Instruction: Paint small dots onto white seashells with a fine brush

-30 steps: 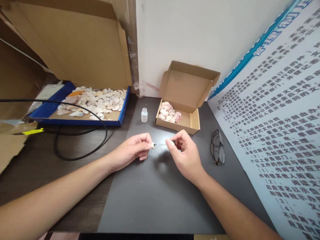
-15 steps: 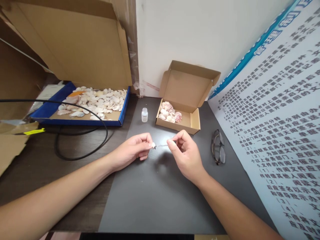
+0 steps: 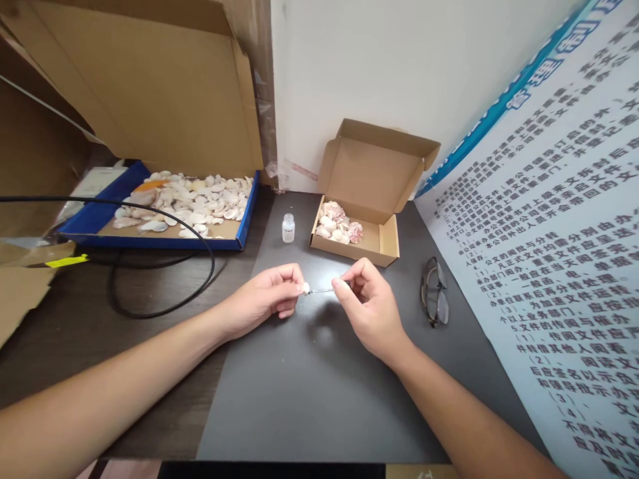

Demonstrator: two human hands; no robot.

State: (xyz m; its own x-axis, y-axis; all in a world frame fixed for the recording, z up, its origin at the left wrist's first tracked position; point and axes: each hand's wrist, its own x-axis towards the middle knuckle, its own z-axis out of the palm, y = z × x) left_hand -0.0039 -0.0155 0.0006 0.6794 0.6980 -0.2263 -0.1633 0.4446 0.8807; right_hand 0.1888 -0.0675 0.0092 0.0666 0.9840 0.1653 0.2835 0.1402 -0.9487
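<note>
Between thumb and forefinger, my left hand (image 3: 272, 293) pinches a small whitish shell (image 3: 306, 289), mostly covered by the fingertips. My right hand (image 3: 369, 306) holds a thin shiny rod (image 3: 322, 290) in a pinch, pointing left. The rod's dark tip is at the shell, seemingly touching it; its exact kind is too small to tell. Behind the hands stands a small clear bottle (image 3: 288, 229) with a white label and no cap on it. A small cardboard box (image 3: 354, 254) with its lid up holds pinkish and white shells (image 3: 333, 223).
At the left, a blue-edged box (image 3: 164, 243) with a raised lid holds many white shells (image 3: 204, 199). A black cable (image 3: 212, 266) loops in front of it. Eyeglasses (image 3: 434, 293) lie on the dark mat (image 3: 309, 406) to the right, beside a printed sheet (image 3: 549, 253).
Both hands hold nearly the same pose. The view has shifted very slightly, and the rod's tip stays at the shell.
</note>
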